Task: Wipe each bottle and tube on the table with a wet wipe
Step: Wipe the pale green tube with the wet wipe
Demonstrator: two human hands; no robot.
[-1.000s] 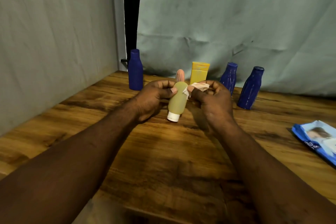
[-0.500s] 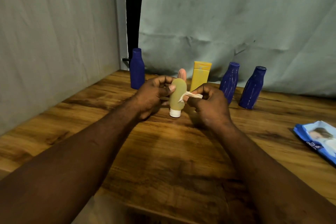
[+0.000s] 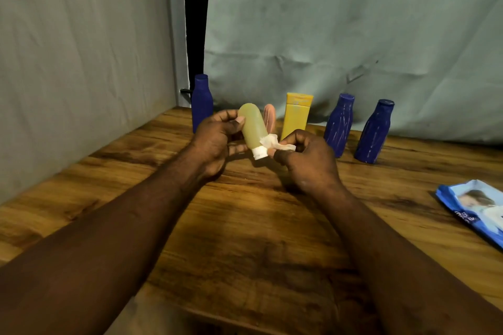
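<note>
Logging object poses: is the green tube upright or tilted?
Tilted, cap end down. The left hand holds the green tube slanted, white cap lowest, where the right hand presses the wet wipe.

The yellow-green tube I'm holding is frosted see-through plastic, matt finish. The wet wipe is thin crumpled fabric. The table is grainy wood with a slight sheen, wipes pack glossy film, backdrop wrinkled matt cloth.

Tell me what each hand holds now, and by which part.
The left hand grips the green tube by its body; the right hand pinches the wet wipe against the tube's white cap.
</note>
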